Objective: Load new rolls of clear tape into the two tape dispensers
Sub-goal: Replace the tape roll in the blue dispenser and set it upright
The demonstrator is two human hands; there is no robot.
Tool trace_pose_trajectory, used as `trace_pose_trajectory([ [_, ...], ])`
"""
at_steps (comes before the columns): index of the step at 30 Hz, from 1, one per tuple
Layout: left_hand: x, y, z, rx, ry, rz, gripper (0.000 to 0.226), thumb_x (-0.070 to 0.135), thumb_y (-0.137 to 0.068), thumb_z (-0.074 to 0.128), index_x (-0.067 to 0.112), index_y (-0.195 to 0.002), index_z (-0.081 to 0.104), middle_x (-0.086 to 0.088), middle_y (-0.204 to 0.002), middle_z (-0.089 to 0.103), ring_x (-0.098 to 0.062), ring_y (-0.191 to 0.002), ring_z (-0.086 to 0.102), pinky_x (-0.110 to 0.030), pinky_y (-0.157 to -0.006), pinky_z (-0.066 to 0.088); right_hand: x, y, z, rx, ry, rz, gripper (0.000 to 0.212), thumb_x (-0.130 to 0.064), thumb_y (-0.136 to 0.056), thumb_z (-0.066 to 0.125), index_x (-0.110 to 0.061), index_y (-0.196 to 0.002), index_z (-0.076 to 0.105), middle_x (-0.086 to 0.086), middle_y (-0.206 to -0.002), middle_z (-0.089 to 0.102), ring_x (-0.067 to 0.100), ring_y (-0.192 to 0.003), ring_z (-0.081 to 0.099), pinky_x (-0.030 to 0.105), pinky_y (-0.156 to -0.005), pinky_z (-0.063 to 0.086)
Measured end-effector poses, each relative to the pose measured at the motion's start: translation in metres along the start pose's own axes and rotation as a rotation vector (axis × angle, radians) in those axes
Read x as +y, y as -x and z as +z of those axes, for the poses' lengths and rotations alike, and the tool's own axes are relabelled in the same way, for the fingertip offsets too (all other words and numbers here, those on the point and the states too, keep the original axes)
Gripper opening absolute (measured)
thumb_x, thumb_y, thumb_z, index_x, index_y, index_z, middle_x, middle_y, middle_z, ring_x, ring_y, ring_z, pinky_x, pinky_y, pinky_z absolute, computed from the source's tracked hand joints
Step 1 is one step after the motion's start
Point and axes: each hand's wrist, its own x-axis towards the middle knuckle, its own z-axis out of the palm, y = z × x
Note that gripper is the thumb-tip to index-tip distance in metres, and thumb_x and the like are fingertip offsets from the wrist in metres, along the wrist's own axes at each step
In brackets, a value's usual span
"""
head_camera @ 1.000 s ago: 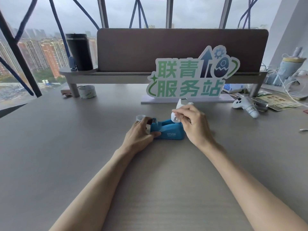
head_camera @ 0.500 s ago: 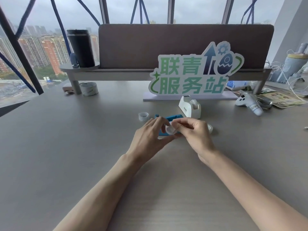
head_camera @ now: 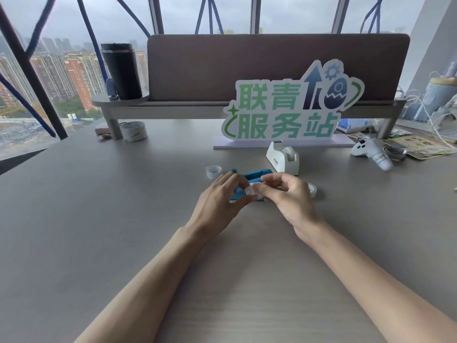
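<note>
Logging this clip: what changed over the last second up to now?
The right hand let go of the white dispenser, now standing free behind. Both hands came together over the blue dispenser, pinching a small clear piece. The left hand left the dispenser's end. Loose rolls unmoved.

blue dispenser behind hands | white dispenser behind-right | sign behind

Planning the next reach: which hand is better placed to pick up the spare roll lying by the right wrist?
Right, probably: the right hand lies beside the spare roll; the left hand sits farther across the blue dispenser.
</note>
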Motion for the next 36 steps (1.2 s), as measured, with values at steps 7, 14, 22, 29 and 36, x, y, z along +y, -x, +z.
trace_pose_trajectory([
  [7, -0.006, -0.003, -0.007, -0.033, 0.133, -0.099, 0.023, 0.037, -0.083, 0.07, 0.022, -0.096, 0.058, 0.015, -0.088, 0.062, -0.01, -0.074, 0.06, -0.022, -0.061, 0.048, -0.002, -0.005, -0.01, 0.003, 0.048, 0.024, 0.016, -0.017, -0.073, 0.08, -0.013, -0.083, 0.069, -0.001, -0.074, 0.067, 0.011, -0.074, 0.061, 0.04, -0.085, 0.056],
  [14, -0.01, 0.0, -0.014, -0.218, 0.128, -0.13, 0.015, 0.029, -0.085, 0.066, 0.026, -0.099, 0.07, 0.014, -0.091, 0.066, -0.013, -0.074, 0.057, -0.033, -0.074, 0.051, -0.003, -0.004, -0.015, -0.127, 0.2, -0.081, 0.014, -0.018, -0.073, 0.082, -0.016, -0.077, 0.068, -0.005, -0.073, 0.067, 0.004, -0.067, 0.059, 0.017, -0.067, 0.049],
  [22, -0.017, 0.001, -0.011, -0.296, 0.011, -0.171, 0.02, 0.043, -0.076, 0.069, 0.034, -0.093, 0.065, 0.009, -0.093, 0.065, -0.015, -0.08, 0.058, -0.036, -0.075, 0.053, 0.01, -0.006, -0.018, -0.237, 0.545, -0.285, 0.012, -0.017, -0.074, 0.079, -0.017, -0.079, 0.068, 0.0, -0.076, 0.07, 0.015, -0.068, 0.064, 0.03, -0.07, 0.055],
  [29, -0.019, 0.006, -0.015, -0.209, 0.014, -0.102, 0.021, 0.033, -0.078, 0.057, 0.032, -0.096, 0.065, 0.016, -0.089, 0.064, -0.011, -0.077, 0.057, -0.03, -0.073, 0.05, 0.009, -0.002, -0.019, -0.278, 0.742, -0.426, 0.013, -0.013, -0.076, 0.075, -0.02, -0.087, 0.071, -0.022, -0.071, 0.058, -0.009, -0.07, 0.056, 0.004, -0.066, 0.039],
  [36, -0.037, -0.008, -0.013, 0.116, -0.066, -0.337, 0.019, 0.026, -0.09, 0.044, 0.024, -0.098, 0.061, 0.0, -0.099, 0.069, -0.025, -0.093, 0.061, -0.033, -0.07, 0.047, 0.008, -0.004, -0.017, -0.255, 0.719, -0.477, 0.012, -0.016, -0.077, 0.074, -0.019, -0.089, 0.071, -0.013, -0.082, 0.066, -0.003, -0.071, 0.055, 0.006, -0.067, 0.038],
])
